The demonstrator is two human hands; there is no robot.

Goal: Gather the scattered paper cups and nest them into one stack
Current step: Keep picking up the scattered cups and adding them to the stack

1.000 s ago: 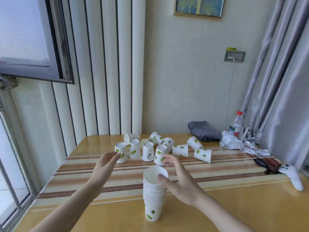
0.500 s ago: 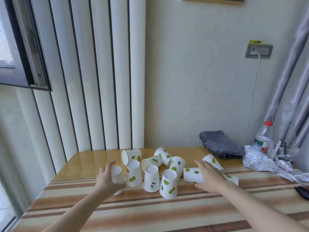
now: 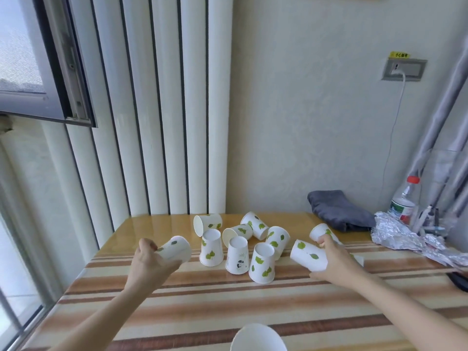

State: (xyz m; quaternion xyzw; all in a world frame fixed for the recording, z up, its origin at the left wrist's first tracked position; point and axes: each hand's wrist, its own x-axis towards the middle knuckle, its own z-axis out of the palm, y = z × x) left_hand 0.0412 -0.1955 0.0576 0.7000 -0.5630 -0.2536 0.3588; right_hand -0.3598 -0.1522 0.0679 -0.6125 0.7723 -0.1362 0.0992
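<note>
White paper cups with green leaf prints are scattered across the far half of the table. My left hand point(image 3: 149, 262) grips one tilted cup point(image 3: 174, 249), lifted off the table at the left of the group. My right hand point(image 3: 334, 259) holds another cup point(image 3: 307, 258) on its side at the right. Between my hands, three cups stand upside down point(image 3: 262, 266), and several more lie on their sides behind them point(image 3: 207, 222). One more cup point(image 3: 321, 231) lies just beyond my right hand. The rim of the cup stack point(image 3: 258, 338) shows at the bottom edge.
A folded grey cloth point(image 3: 339, 214), crumpled foil point(image 3: 405, 236) and a plastic bottle with a red cap point(image 3: 405, 201) sit at the table's back right. A dark object point(image 3: 459, 281) lies at the right edge. The striped tabletop point(image 3: 228, 307) stretches toward me.
Both hands reached from the stack out to the scattered cups. Each has closed on a cup and lifted it: the left cup tilted up, the right cup picked up sideways.
</note>
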